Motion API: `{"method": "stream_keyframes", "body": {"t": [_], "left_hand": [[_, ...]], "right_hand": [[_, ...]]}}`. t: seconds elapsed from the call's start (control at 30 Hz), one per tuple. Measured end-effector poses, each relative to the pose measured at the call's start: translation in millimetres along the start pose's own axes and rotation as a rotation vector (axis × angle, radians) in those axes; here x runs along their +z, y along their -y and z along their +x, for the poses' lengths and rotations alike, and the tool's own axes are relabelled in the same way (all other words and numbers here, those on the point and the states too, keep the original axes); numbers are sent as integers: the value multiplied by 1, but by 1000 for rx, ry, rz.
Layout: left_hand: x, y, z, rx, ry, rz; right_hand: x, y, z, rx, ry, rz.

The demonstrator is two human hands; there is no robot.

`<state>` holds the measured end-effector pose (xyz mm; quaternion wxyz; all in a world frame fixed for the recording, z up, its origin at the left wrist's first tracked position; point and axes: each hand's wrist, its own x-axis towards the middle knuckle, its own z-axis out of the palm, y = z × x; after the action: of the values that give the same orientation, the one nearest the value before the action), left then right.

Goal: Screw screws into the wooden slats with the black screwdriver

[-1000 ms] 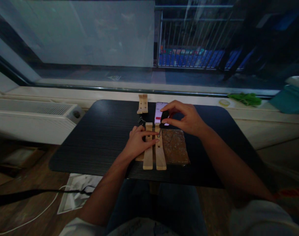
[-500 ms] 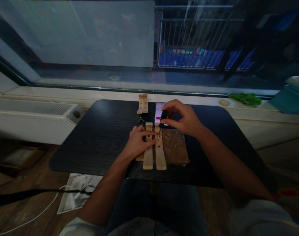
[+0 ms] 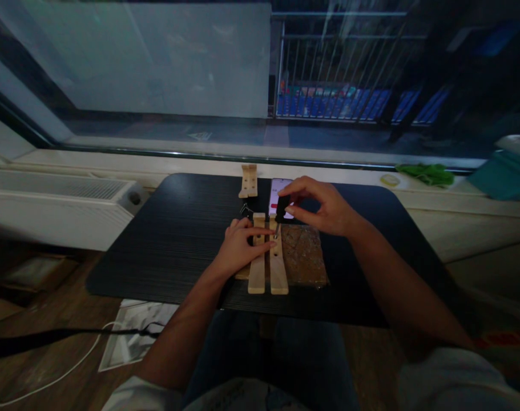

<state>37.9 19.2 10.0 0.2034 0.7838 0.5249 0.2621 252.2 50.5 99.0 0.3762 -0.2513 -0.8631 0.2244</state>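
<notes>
ok, r fingers [image 3: 302, 214] pinch screwdriver [image 3: 282, 206]; l fingers [image 3: 261, 231], part-open, touch wood pc [image 3: 278, 273].

Right hand [image 3: 322, 206] pinching a black-handled screwdriver [image 3: 281, 208], tip down at one wooden piece [image 3: 278, 271], left hand [image 3: 239, 245] touching it too, phone [image 3: 274, 194] right behind.

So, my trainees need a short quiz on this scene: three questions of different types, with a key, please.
1. What does the right hand hold?
A) a white cable
B) a black-handled tool
C) a green leaf
2. True or false: the phone on the table has a dark screen.
3. Fill in: the left hand has fingers over two long pieces of ____.

Key: 1. B; 2. False, its screen is lit; 3. wood.
</notes>
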Motion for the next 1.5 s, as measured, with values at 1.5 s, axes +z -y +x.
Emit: {"method": "stream_keyframes", "body": {"t": [1.5], "left_hand": [[-7, -8, 1, -31, 26, 46]], "right_hand": [[9, -7, 2, 113, 3, 114]]}}
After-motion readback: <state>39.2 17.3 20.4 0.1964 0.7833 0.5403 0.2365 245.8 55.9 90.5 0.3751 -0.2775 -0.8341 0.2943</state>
